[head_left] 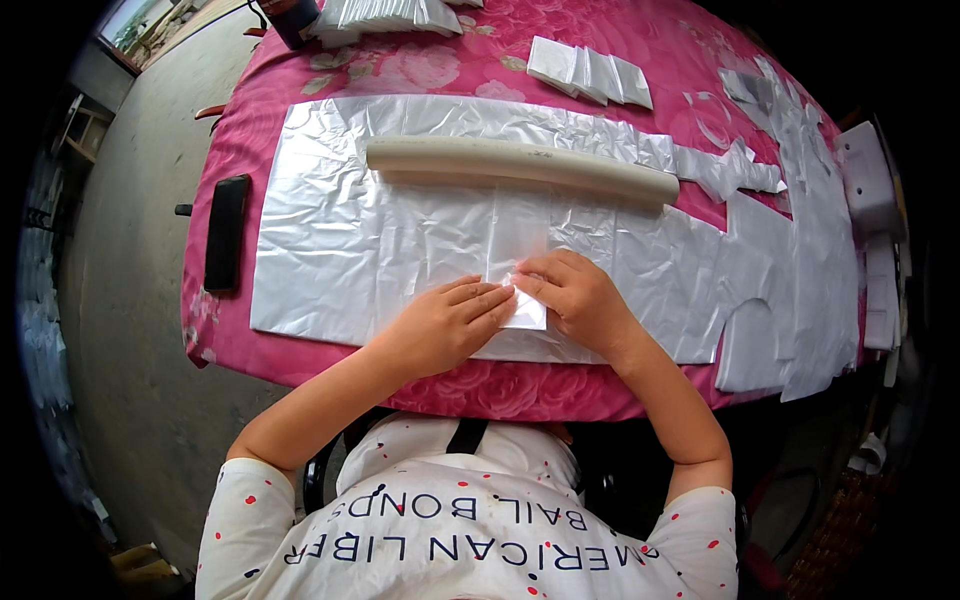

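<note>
A small folded piece of clear plastic film (528,312) lies near the front edge of a silvery-white plastic sheet stack, and both hands are on it. My left hand (448,320) rests on its left side, fingers stretched out and laid flat; the thumb is hidden. On the other side my right hand (580,298) has its fingers bent, thumb and fingertips pinching the film's upper edge. The two hands' fingertips nearly meet. Under them the wide plastic sheets (320,270) are creased and lie spread over the table.
A pale tube (520,165) lies across the sheets beyond my hands. To the left sits a black phone (227,233). Folded plastic packs (590,72) and a larger pile (390,14) lie at the back. Loose plastic pieces (820,250) cover the right side of the pink flowered tablecloth (480,388).
</note>
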Demonstrator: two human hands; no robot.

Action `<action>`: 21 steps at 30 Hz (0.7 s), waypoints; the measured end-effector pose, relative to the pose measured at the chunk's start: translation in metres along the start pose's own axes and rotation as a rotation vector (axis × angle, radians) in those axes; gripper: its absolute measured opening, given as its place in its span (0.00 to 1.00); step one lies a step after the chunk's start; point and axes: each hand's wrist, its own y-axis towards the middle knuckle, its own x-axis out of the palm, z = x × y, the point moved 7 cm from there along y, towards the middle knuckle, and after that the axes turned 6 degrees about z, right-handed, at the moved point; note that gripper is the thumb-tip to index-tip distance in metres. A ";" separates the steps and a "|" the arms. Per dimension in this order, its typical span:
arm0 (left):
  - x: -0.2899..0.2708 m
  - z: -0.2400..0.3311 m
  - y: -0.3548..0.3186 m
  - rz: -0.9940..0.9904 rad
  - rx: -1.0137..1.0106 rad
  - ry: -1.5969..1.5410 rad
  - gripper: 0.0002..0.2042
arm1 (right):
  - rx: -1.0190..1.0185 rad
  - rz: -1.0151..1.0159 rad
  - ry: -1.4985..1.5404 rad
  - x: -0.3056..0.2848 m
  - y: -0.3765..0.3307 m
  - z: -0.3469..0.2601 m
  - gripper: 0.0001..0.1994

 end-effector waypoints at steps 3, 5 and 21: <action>-0.001 0.006 -0.010 -0.019 0.000 -0.023 0.31 | 0.029 0.026 0.029 0.000 -0.013 -0.015 0.13; 0.006 0.005 -0.010 -0.069 -0.033 0.000 0.31 | 0.031 0.037 0.042 0.001 -0.019 -0.018 0.12; 0.004 -0.001 0.000 0.007 -0.036 -0.087 0.26 | 0.138 0.150 0.057 -0.010 -0.026 -0.003 0.13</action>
